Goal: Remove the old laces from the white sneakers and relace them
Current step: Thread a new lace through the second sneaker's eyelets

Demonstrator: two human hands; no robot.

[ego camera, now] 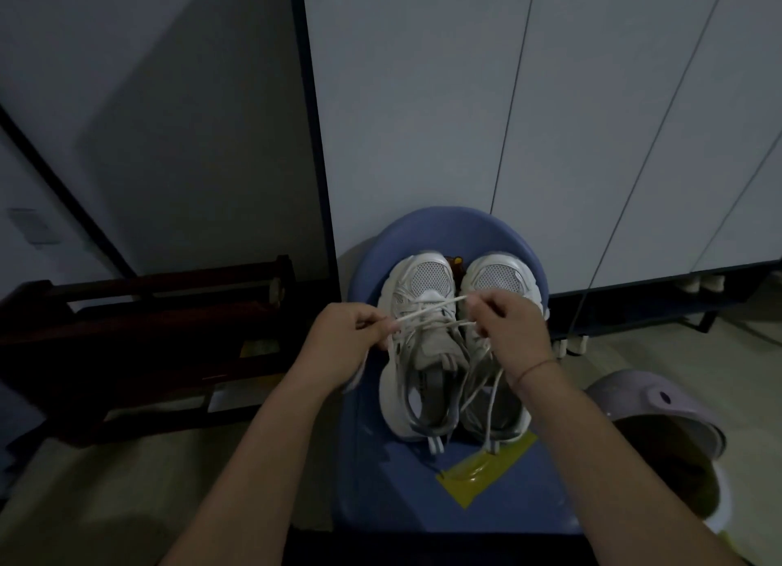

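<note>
Your left hand and right hand each pinch one white cord lace; beneath your grip, two white mesh-toed sneakers on one rounded blue plastic seat.

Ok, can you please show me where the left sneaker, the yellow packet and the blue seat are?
left sneaker (427, 278), head view, on its mesh toe.
yellow packet (474, 476), head view, on its middle.
blue seat (448, 222), head view, on its far rim.
</note>
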